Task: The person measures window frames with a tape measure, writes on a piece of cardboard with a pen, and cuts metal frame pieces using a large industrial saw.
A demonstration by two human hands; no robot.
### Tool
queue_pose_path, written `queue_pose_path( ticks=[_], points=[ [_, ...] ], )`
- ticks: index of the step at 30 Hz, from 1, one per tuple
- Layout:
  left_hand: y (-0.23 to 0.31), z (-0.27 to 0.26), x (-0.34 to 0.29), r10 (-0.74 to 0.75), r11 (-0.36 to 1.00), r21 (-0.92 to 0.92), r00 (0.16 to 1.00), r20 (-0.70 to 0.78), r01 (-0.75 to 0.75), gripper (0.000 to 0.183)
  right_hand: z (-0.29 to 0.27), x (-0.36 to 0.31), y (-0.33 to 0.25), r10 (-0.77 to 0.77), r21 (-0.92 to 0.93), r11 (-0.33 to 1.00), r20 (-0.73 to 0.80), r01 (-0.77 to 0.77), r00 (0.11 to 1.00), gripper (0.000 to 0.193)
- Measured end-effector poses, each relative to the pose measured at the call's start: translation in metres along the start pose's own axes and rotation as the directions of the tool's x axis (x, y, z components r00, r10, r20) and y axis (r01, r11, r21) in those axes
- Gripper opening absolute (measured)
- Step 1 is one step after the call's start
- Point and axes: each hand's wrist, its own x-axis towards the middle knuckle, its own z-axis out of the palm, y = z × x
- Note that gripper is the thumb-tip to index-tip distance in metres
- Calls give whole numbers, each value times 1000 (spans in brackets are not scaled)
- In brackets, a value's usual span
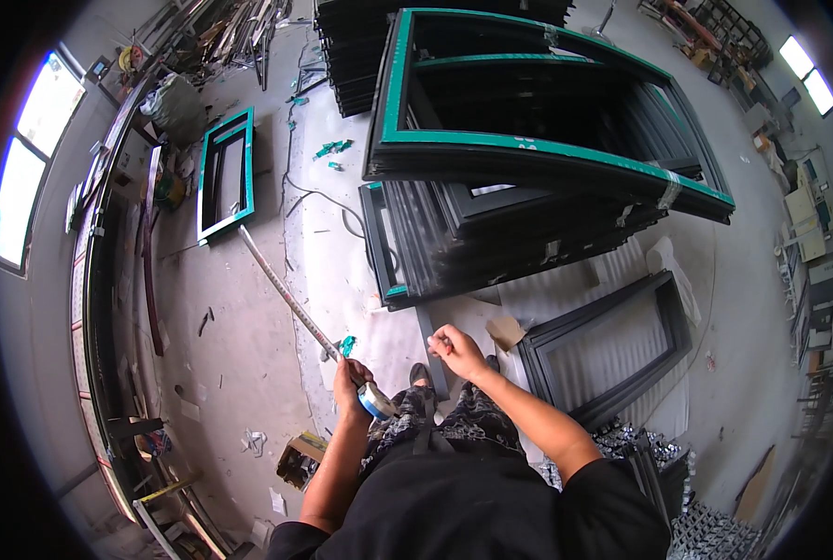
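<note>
My left hand [351,385] is closed around a tape measure [376,401] with a blue and white round case. Its pale blade [288,297] runs out up and left, its far end showing near the lower corner of a small green-faced frame [224,177]; whether they touch I cannot tell. My right hand [455,353] is raised in front of my body with its fingers curled in. A small reddish spot shows at those fingers, too small to name. Just beyond both hands stands a tall stack of black frames [519,233], topped by a large green-faced frame [528,142].
More black frames [608,350] lie low at the right, beside a piece of cardboard [506,332]. A cardboard box [301,459] sits near my left elbow. Green scraps [332,148] and a dark cable [318,193] lie on the floor. Long profiles [150,252] line the left wall.
</note>
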Motion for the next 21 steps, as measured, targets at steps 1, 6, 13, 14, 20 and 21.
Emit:
queue_pose_path(
  ticks=[1, 6, 13, 14, 20, 21],
  points=[
    [-2, -9, 5, -33, 998, -48, 999, -30, 32, 41, 0, 0, -4, -11, 26, 1000, 4, 11, 1000, 18],
    [-27, -52, 26, -292, 903, -256, 931, 221, 344, 47, 9, -8, 8, 32, 38, 999, 78, -35, 996, 17],
    [-67, -53, 18, -615, 725, -135, 722, 316, 676, 41, 22, -61, 95, 556, 326, 778, 42, -537, 830, 19],
    [-71, -47, 14, -681, 667, -116, 665, 306, 736, 40, 17, -71, 110, 650, 327, 720, -9, -612, 760, 20],
    [-113, -77, 3, -845, 441, 49, 396, 361, 896, 37, 1, -130, 230, 892, 530, 420, -92, -737, 443, 17],
    [-115, -74, -2, -860, 448, 111, 393, 326, 887, 37, -1, -135, 252, 904, 537, 405, -114, -740, 412, 17]
  ],
)
